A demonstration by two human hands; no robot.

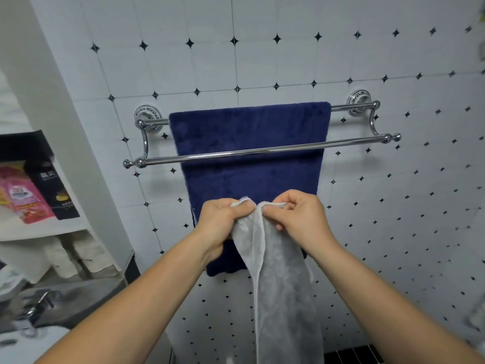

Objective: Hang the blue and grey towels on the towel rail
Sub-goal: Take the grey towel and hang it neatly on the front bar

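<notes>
Cannot see the lower end of the grey towel [286, 298]: cut off by the bottom edge of the view. Cannot see the whole bottom hem of the blue towel [249, 127] either, covered in the middle by both hands and by the grey cloth. Hard to make out at the left side: a shelf [52, 229] with a pink packet [26, 198] and a black box [55, 190], print too small to read, and lower down a blurred tap [39, 303]. Shows the blue towel already draped over the back bar of the towel rail [354, 142], close to the tiled wall [393, 206], about midway between the two end brackets, with the front bar crossing before it. Holds the grey towel with the left hand [223, 222] and the right hand [304, 216], below the front bar and apart from it, just in front of the lower part of the blue towel. Pinches the top hem in each hand between the thumb and the curled fingers, the two thumbs almost touching at the middle, with the hem bunched between them and one small corner standing up above the left thumb. Lets the rest of the cloth hang down as a narrow fold between the forearms. Cannot tell how the fingertips lie behind the cloth, hidden there.
</notes>
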